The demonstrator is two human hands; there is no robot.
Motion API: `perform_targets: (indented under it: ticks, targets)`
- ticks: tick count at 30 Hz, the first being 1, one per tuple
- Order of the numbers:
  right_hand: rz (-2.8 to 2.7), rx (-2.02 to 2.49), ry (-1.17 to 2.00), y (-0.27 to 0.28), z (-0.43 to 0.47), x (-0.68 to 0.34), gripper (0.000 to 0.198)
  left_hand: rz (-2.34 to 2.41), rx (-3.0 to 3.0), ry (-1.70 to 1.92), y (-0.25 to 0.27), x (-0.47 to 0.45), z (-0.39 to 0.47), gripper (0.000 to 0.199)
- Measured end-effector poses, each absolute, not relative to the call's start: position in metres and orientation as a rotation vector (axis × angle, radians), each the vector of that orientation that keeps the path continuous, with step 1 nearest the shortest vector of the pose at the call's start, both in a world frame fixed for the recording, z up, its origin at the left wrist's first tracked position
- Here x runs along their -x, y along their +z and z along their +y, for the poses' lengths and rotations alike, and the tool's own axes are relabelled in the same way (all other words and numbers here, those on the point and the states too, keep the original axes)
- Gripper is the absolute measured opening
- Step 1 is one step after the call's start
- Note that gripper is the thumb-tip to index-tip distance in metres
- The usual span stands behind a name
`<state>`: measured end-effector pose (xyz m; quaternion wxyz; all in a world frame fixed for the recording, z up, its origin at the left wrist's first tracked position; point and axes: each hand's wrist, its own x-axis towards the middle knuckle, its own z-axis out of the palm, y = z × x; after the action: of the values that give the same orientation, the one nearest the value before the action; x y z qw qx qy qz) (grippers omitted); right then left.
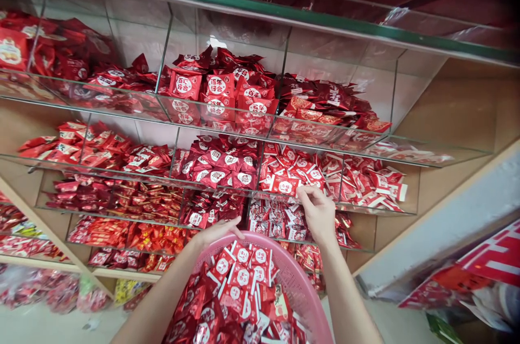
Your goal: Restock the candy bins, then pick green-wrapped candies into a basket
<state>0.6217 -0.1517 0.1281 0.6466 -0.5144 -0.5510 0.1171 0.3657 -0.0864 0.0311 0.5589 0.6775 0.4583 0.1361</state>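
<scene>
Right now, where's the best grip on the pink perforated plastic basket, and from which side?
Probably the right rim of the basket, coming from the outer right: that curved edge shows bare beside the heaped red-and-white paper-like packets, which should leave fingers room. The left hand is at the far-left rim.
</scene>
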Motion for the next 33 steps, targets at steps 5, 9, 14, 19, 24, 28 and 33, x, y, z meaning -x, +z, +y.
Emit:
perform_targets:
  ticks: [5,9,14,19,24,28,33]
  targets:
    - [-1.323,1.169,0.549,0.11,-0.179,-0.607,0.021,1.002,-1.59,0.325,0.038,-0.368,-0.09,0.065]
    - [-1.486,1.205,0.943,0.078,-0.192,-0.596,0.027,0.951,-1.516,0.319,0.037,-0.37,-0.089,0.066]
    - [-1.505,1.267,1.147,0.032,-0.201,-0.601,0.034,1.019,-1.576,0.318,0.035,-0.367,-0.088,0.063]
    - [-1.567,1.289,1.31,0.011,-0.211,-0.607,0.032,1.058,-1.609,0.29,0.037,-0.367,-0.089,0.066]
    - [-1.61,1.333,1.371,0.004,-0.212,-0.603,0.032,1.134,-1.663,0.249,0.042,-0.367,-0.092,0.067]
    - [-1.595,1.42,1.286,-0.005,-0.209,-0.603,0.035,1.131,-1.646,0.231,0.043,-0.367,-0.092,0.069]
    - [-1.629,1.483,1.244,-0.02,-0.208,-0.605,0.031,1.087,-1.635,0.276,0.041,-0.368,-0.091,0.066]
